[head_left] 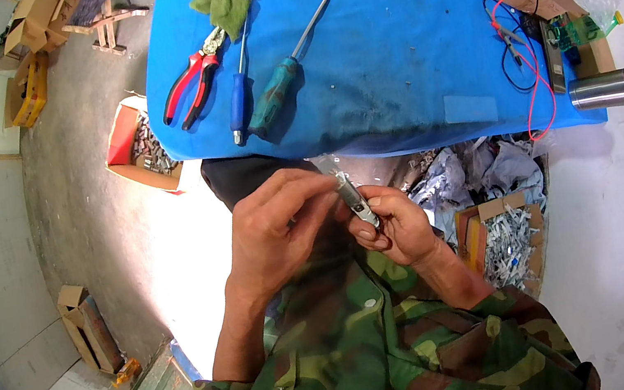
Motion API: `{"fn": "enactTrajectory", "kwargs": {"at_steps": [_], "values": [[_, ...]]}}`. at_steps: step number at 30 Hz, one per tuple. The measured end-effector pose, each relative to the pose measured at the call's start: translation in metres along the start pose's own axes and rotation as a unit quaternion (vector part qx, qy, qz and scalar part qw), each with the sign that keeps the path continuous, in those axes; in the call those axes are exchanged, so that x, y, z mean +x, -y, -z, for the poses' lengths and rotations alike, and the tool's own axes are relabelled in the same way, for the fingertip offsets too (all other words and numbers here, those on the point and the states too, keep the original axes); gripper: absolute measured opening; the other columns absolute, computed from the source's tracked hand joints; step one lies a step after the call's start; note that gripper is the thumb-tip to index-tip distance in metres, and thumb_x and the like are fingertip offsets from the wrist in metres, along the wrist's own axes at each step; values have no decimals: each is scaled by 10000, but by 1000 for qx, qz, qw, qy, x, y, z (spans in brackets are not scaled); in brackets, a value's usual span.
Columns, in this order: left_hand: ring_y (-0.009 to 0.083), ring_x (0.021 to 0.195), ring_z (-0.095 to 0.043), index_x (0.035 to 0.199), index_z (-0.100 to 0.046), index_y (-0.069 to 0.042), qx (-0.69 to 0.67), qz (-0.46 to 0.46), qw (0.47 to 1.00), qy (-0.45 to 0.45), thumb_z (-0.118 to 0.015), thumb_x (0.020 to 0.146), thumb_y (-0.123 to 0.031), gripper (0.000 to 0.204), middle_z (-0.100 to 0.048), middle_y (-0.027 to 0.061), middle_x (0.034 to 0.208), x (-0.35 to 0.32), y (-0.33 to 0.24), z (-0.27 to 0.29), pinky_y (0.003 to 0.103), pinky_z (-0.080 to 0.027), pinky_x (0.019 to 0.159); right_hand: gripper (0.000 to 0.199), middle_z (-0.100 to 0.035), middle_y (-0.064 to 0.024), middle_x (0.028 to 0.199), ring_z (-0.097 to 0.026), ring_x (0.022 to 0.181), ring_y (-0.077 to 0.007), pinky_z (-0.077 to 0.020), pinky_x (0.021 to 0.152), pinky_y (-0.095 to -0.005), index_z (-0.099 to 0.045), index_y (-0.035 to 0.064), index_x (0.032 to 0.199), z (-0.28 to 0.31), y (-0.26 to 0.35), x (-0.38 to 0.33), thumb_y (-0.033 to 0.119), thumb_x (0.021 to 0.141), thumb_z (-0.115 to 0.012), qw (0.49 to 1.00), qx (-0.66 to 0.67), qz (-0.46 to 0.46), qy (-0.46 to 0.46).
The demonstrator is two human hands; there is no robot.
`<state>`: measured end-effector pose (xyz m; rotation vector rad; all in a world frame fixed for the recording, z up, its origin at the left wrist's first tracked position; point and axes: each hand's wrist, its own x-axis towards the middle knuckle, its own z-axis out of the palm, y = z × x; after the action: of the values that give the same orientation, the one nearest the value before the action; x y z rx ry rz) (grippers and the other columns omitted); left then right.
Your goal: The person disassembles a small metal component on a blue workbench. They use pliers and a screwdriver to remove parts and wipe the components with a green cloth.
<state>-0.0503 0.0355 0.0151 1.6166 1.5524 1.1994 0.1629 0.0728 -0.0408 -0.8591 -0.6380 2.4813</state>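
Note:
In front of my lap, my right hand (394, 224) grips a slim, silvery and dark metal piece (357, 202) between thumb and fingers. The piece is tilted, its upper end leaning left. My left hand (274, 227) has its fingertips closed at that upper end, and a bit of pale, clear material (326, 164) shows just beyond them. Exactly what the left fingertips pinch is partly hidden. On the blue-covered table (383, 32) beyond my hands lie red-and-black pliers (194, 82), a blue-handled screwdriver (239, 106) and a larger teal-handled screwdriver (278, 94).
A green cloth (226, 1) lies by the pliers' jaws. At the table's right are a steel flask (608, 91) and red and black test leads (521, 45). Below stand a box of metal scraps (539, 242) and, left, an open box (116, 150) of small cylinders.

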Motion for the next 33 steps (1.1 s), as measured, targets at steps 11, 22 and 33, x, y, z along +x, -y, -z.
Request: {"fn": "enactTrajectory", "kwargs": {"at_steps": [11, 22, 33], "values": [[280, 739, -713, 1060, -718, -27, 153, -71, 985, 40, -762, 869, 26, 203, -679, 111, 918, -9, -9, 6, 341, -548, 596, 411, -595, -26, 789, -450, 580, -54, -294, 482, -202, -674, -42, 1172, 4, 5, -5, 262, 992, -464, 995, -82, -46, 22], [215, 779, -651, 1061, -622, -52, 306, -122, 940, 86, -670, 807, -113, 266, -536, 56, 883, -19, 1, 3, 340, -501, 566, 275, -630, -21, 837, -590, 687, -95, -503, 628, -272, -657, -1, 1175, -26, 9, 5, 216, 1106, -503, 948, -311, 66, -7], [204, 780, -662, 1059, -653, -57, 307, -131, 933, 138, -696, 792, -68, 271, -572, 48, 902, -21, 0, 16, 337, -514, 559, 219, -602, -31, 758, -555, 698, -107, -482, 647, -308, -659, -10, 1086, -26, 13, 1, 195, 1070, -583, 908, -416, 55, -15]]}}
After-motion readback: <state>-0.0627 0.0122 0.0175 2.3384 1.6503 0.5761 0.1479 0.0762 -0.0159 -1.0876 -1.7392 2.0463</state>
